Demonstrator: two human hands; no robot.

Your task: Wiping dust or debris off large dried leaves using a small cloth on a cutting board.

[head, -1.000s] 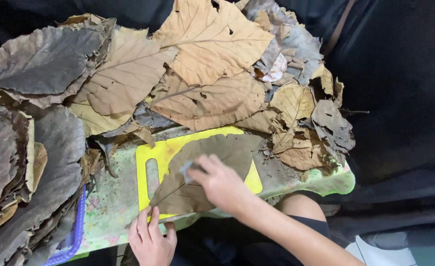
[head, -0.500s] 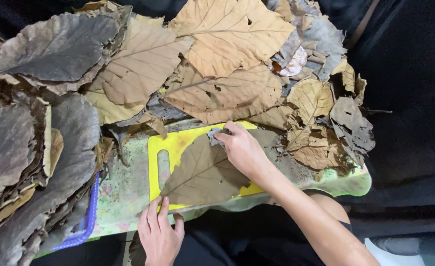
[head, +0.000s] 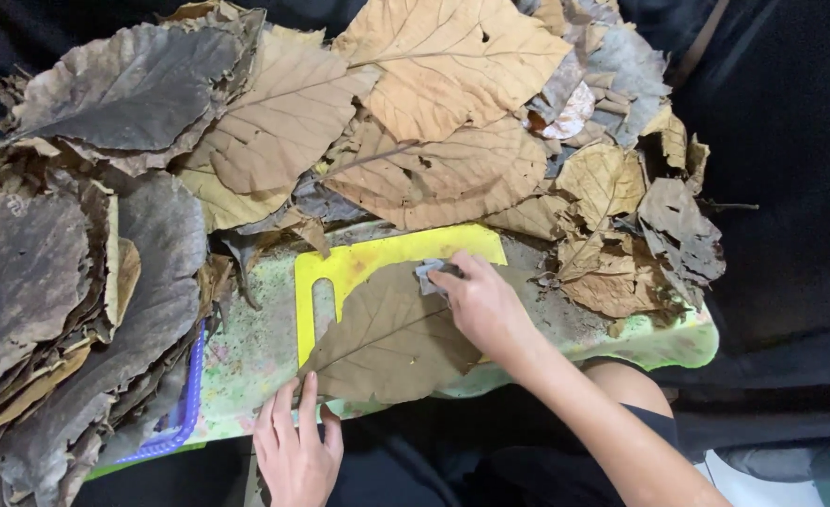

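A stack of dark dry leaves fills the left side over a blue-rimmed tray. The left hand lies flat, fingers spread, on the near edge of the pale green table, touching the stem end of a brown leaf. That leaf lies on a yellow cutting board. The right hand pinches a small grey cloth against the leaf's upper edge. Tan leaves lie heaped behind.

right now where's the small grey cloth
In the head view, the small grey cloth is under the right hand's fingertips, pressed on the upper edge of the big dry brown leaf lying on the flat yellow plastic board.
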